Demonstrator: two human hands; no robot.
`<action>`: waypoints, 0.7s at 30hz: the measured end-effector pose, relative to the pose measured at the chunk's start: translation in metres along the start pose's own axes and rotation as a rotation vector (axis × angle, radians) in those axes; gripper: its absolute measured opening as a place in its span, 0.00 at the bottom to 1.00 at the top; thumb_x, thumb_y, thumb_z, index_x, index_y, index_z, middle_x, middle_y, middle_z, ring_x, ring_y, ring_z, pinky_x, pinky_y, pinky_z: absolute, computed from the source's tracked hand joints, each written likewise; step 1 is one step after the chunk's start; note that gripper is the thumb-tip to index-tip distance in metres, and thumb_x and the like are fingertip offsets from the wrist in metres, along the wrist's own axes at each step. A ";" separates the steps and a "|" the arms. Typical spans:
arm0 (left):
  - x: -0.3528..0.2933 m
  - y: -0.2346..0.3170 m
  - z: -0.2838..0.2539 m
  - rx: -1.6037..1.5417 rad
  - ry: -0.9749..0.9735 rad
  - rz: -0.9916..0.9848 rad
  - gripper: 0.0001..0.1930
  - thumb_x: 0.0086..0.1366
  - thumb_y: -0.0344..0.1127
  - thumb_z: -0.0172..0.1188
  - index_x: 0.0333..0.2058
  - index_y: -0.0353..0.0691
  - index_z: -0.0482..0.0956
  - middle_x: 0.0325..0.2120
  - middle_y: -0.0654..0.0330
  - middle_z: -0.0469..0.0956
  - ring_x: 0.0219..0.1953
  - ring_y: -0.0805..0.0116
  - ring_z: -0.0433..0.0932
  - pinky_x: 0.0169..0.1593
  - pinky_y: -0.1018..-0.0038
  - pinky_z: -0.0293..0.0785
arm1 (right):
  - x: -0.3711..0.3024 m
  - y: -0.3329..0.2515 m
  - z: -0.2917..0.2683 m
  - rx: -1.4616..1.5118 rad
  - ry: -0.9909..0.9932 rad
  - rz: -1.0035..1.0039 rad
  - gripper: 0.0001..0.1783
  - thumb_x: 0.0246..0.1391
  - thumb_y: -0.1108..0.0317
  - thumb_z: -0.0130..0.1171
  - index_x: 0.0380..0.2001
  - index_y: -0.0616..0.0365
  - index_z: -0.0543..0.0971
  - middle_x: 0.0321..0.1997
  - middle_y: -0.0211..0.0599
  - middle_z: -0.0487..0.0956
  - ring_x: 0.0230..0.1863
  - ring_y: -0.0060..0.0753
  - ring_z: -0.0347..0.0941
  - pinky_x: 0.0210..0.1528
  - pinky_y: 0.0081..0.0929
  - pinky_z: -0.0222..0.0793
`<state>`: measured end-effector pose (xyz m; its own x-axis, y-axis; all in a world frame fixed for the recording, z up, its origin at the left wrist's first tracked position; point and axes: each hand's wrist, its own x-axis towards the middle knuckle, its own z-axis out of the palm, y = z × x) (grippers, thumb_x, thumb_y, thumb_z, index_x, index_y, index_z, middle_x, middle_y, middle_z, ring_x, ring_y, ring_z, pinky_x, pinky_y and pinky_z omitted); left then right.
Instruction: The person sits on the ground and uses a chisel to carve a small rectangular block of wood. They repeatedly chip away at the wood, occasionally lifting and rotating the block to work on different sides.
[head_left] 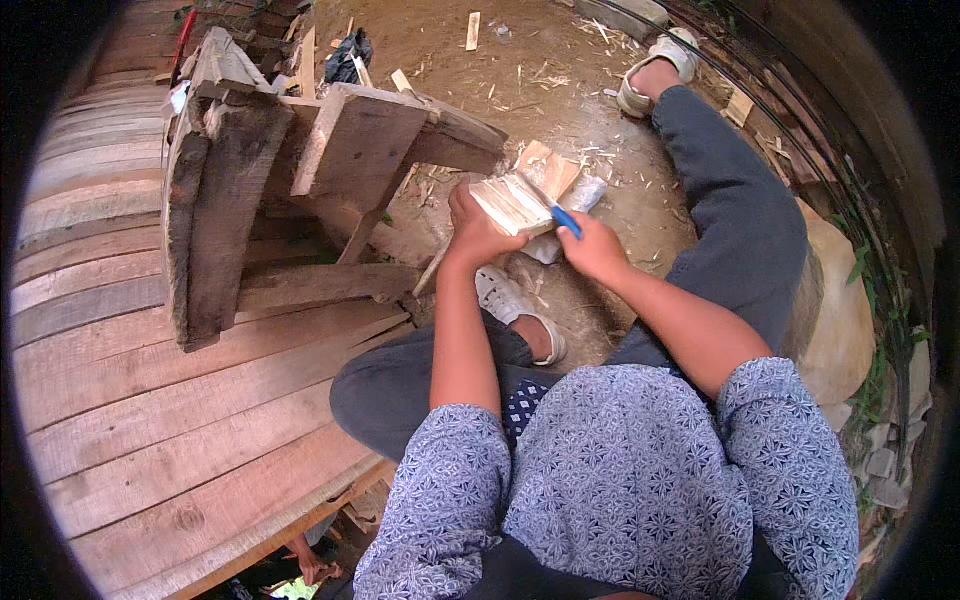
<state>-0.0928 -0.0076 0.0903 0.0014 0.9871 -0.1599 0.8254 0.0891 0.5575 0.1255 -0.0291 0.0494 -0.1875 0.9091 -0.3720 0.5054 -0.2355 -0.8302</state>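
My left hand (473,228) is closed round the left end of a pale piece of wood (508,206), whose face shows lengthwise lines like thin strips; whether it is one block or several sticks I cannot tell. My right hand (598,250) grips a knife by its blue handle (568,222), and the blade (536,188) lies across the wood's right end. Just beyond, a flat tan piece of wood (548,168) shows behind the blade. Below it and partly hidden is a whitish wrapped-looking lump (590,192) on the ground.
A rough wooden bench-like frame (360,150) stands on the left, beside a plank platform (170,420). Wood shavings (550,78) litter the dirt ground. A big tan rock (838,300) and dark cables (850,180) line the right. Another person's hand (312,566) shows under the platform's edge.
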 end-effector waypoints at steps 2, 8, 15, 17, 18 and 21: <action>-0.009 -0.013 -0.002 0.103 -0.054 -0.087 0.75 0.28 0.50 0.82 0.66 0.30 0.34 0.64 0.34 0.46 0.68 0.40 0.47 0.71 0.58 0.49 | 0.007 -0.002 -0.005 0.021 0.016 0.030 0.23 0.56 0.55 0.57 0.50 0.57 0.78 0.40 0.54 0.82 0.44 0.57 0.79 0.47 0.45 0.73; -0.033 -0.079 -0.004 0.174 -0.165 -0.138 0.77 0.26 0.47 0.83 0.66 0.30 0.33 0.59 0.39 0.62 0.64 0.45 0.61 0.70 0.62 0.54 | 0.026 0.003 0.001 0.264 0.132 -0.014 0.25 0.56 0.53 0.58 0.49 0.61 0.79 0.42 0.52 0.82 0.45 0.51 0.79 0.49 0.38 0.72; -0.040 -0.069 0.014 -0.093 0.014 -0.055 0.69 0.31 0.39 0.82 0.64 0.32 0.37 0.58 0.40 0.65 0.62 0.48 0.66 0.67 0.63 0.61 | 0.033 0.008 0.008 0.358 0.083 0.048 0.26 0.56 0.53 0.59 0.50 0.63 0.78 0.42 0.51 0.83 0.44 0.43 0.80 0.49 0.37 0.71; -0.036 -0.060 0.019 -0.209 0.034 -0.029 0.68 0.31 0.39 0.82 0.64 0.32 0.38 0.58 0.40 0.65 0.62 0.49 0.65 0.67 0.64 0.61 | 0.026 -0.002 0.005 0.367 0.111 0.027 0.26 0.56 0.53 0.59 0.50 0.63 0.78 0.42 0.50 0.83 0.44 0.44 0.80 0.49 0.36 0.72; -0.034 -0.055 0.022 -0.182 0.056 -0.030 0.69 0.30 0.39 0.83 0.65 0.32 0.38 0.59 0.39 0.65 0.62 0.47 0.66 0.66 0.64 0.61 | 0.024 -0.005 0.004 0.372 0.125 0.016 0.25 0.57 0.53 0.59 0.50 0.63 0.78 0.42 0.50 0.83 0.44 0.44 0.80 0.49 0.36 0.72; -0.025 -0.045 0.036 -0.085 0.063 -0.118 0.76 0.28 0.46 0.84 0.68 0.36 0.34 0.64 0.37 0.58 0.67 0.42 0.59 0.66 0.58 0.59 | 0.038 0.017 0.010 0.310 0.145 0.025 0.25 0.57 0.54 0.59 0.50 0.63 0.78 0.41 0.50 0.83 0.43 0.44 0.80 0.48 0.36 0.72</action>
<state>-0.1098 -0.0412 0.0403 -0.1302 0.9753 -0.1783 0.7673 0.2130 0.6049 0.1185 -0.0021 0.0173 -0.0452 0.9359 -0.3494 0.2245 -0.3313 -0.9164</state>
